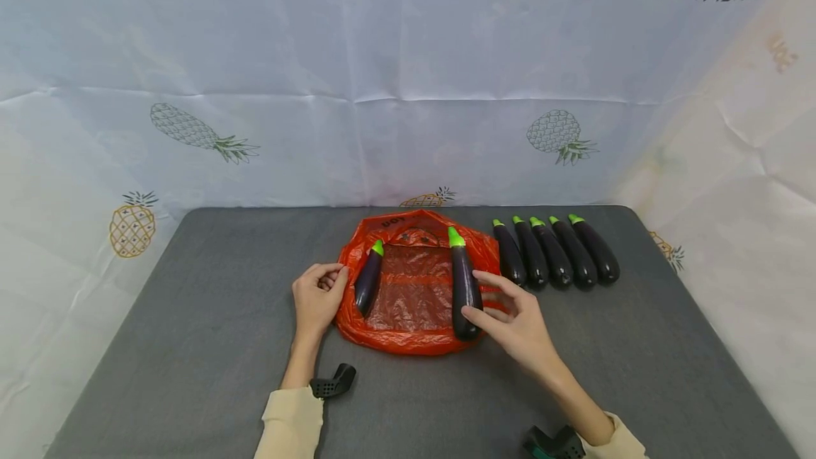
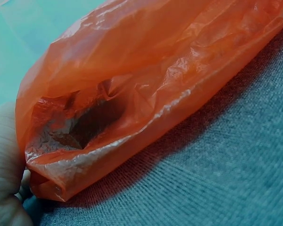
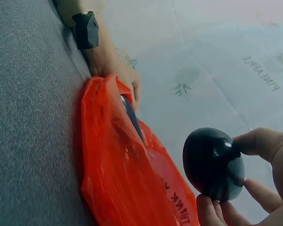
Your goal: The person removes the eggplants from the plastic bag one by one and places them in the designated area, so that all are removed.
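An opened red plastic bag (image 1: 414,342) lies on the table, its mouth spread wide. My left hand (image 1: 316,297) pinches the bag's left rim, fingers curled; in the left wrist view the thumb side of that hand (image 2: 7,165) presses against the orange-red plastic. One eggplant (image 1: 368,280) with a bright green cap lies inside the bag at its left side. Over the right part of the bag my right hand (image 1: 516,317) holds another eggplant (image 1: 466,289) between thumb and fingers, cap pointing away. In the right wrist view the held eggplant's dark rounded end (image 3: 212,165) faces the camera.
Several eggplants (image 1: 557,253) lie side by side in a row right of the bag, green caps toward the back. The grey table (image 1: 210,346) meets a white pineapple-print cloth (image 1: 395,147) behind and at the sides. Each wrist carries a black device (image 1: 333,382).
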A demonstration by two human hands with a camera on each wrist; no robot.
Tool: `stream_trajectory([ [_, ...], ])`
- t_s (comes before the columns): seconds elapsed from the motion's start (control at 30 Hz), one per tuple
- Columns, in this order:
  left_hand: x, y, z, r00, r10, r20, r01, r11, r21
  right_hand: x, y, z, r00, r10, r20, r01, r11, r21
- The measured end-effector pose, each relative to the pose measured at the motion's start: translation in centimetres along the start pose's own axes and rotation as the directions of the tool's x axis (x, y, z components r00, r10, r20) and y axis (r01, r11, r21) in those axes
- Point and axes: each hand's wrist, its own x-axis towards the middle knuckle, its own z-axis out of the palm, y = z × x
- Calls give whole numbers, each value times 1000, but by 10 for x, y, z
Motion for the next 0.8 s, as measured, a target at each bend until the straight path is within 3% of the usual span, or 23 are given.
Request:
stream_trajectory([
  [0.57,-1,-3,-1,1000,-6,-9,6,1000,-9,-36,9,-31,990,101,-101,-114,984,-133],
  [0.8,-1,-1,0,1000,-10,-7,9,1000,-19,-51,13,-44,973,176,-146,-199,966,-164],
])
